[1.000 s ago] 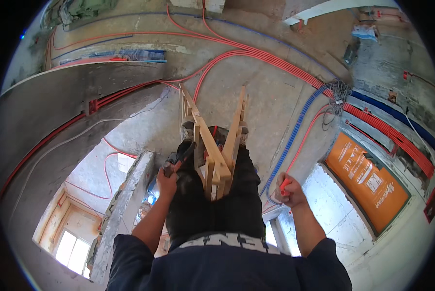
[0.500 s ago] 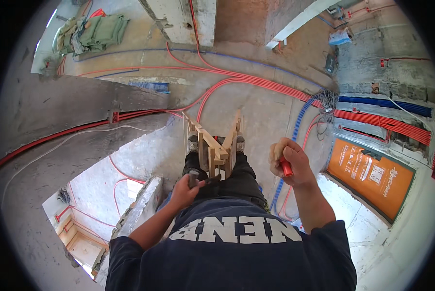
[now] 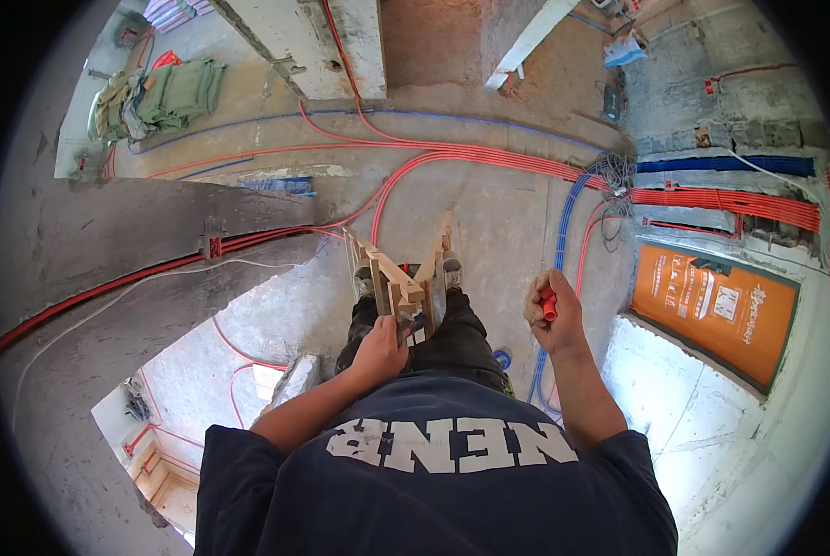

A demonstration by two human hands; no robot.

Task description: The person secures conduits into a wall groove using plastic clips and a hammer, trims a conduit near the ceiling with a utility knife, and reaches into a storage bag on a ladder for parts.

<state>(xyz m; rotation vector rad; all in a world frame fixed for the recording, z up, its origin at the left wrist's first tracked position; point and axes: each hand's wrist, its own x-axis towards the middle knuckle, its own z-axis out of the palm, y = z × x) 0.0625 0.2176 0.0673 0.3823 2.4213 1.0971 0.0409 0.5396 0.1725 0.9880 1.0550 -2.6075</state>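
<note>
Below me stands a wooden stepladder [image 3: 389, 270], spread in a V, with my legs on either side of its top. My left hand [image 3: 381, 350] is closed just beside the ladder's near end. A dark hand tool [image 3: 412, 328] shows only in part past its fingers, and most of its shape is hidden. Off to the right, my right hand [image 3: 558, 320] is raised away from the ladder. Its fingers are wrapped round a short red plastic tube [image 3: 549, 307], whose hollow end points toward me.
Red conduits [image 3: 489, 161] and blue conduits [image 3: 563, 222] run across the concrete floor. A coil of grey wire [image 3: 614, 174] lies where they meet the right wall. An orange panel [image 3: 711, 306] is at right, a grey wall [image 3: 128, 227] at left. Folded green cloth [image 3: 182, 95] lies far left.
My left hand has moved up and right to the ladder's near end, with its tool now mostly hidden. My right hand has turned slightly, still holding the red tube. The whole view has shifted a little.
</note>
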